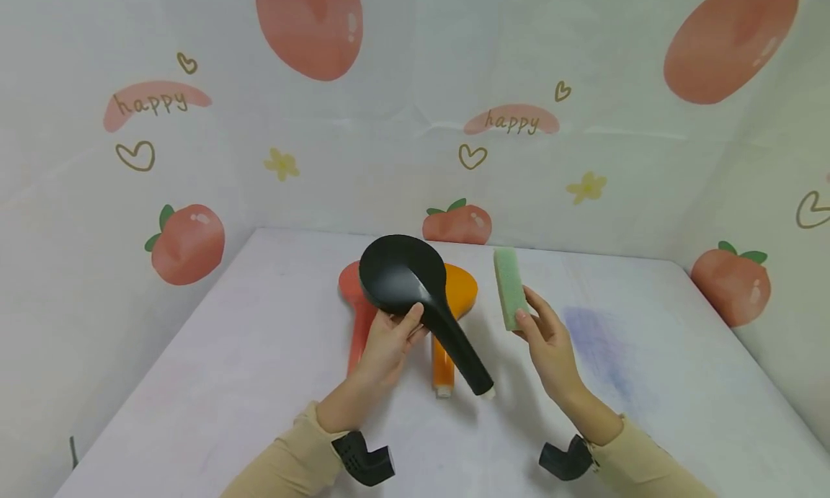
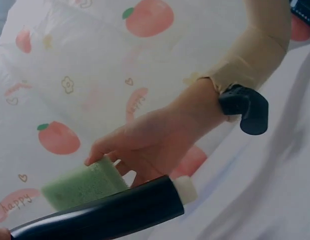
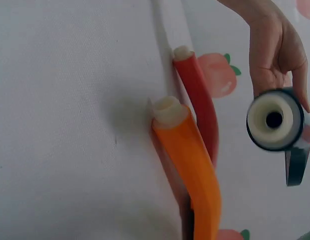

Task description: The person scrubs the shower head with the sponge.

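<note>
In the head view my left hand (image 1: 387, 345) grips a black shower head (image 1: 398, 271) near its neck, thumb on top. It is raised above the table, its handle slanting down to the right and its smooth back up. My right hand (image 1: 551, 350) pinches a pale green sponge block (image 1: 509, 285) by its lower end, apart from the shower head. In the left wrist view the black handle (image 2: 104, 217) overlaps the sponge (image 2: 84, 185). The right wrist view looks straight into the white hollow connector (image 3: 260, 122) at the handle's end.
Behind the black one, an orange shower head (image 1: 443, 361) and a red shower head (image 1: 360, 325) lie on the white table (image 1: 194, 383), partly hidden. A blue-purple stain (image 1: 593, 347) marks the right side. A fruit-printed sheet (image 1: 389, 159) hangs at the back.
</note>
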`<state>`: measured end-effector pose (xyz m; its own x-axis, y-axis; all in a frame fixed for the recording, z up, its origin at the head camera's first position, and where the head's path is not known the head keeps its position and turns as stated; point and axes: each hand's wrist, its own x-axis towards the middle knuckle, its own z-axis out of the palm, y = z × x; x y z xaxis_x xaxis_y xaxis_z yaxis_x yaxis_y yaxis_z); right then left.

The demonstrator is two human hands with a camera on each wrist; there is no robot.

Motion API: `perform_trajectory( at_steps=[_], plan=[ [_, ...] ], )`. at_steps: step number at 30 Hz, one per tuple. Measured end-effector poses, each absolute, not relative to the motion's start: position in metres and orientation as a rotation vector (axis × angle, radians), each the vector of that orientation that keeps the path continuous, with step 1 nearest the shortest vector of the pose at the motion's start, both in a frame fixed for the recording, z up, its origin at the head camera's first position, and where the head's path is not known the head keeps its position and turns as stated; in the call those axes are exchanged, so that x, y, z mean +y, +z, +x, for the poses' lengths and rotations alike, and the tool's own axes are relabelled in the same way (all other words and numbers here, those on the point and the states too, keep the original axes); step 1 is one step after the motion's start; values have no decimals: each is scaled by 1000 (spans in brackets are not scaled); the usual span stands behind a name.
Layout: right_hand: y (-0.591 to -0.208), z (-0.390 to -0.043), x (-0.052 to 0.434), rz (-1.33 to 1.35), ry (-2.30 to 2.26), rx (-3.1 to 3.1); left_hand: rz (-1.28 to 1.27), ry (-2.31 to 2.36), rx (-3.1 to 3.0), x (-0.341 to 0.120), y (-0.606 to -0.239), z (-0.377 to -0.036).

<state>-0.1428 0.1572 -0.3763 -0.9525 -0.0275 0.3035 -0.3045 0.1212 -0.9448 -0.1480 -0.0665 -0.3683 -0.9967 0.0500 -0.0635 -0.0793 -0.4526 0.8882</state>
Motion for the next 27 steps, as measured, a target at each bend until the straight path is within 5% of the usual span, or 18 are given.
perform_trajectory(
  at_steps=[27],
  plan=[
    [-371, -151, 216, -31, 1832, -2283, -147, 1957, 1809, 0, -399, -193]
  ],
)
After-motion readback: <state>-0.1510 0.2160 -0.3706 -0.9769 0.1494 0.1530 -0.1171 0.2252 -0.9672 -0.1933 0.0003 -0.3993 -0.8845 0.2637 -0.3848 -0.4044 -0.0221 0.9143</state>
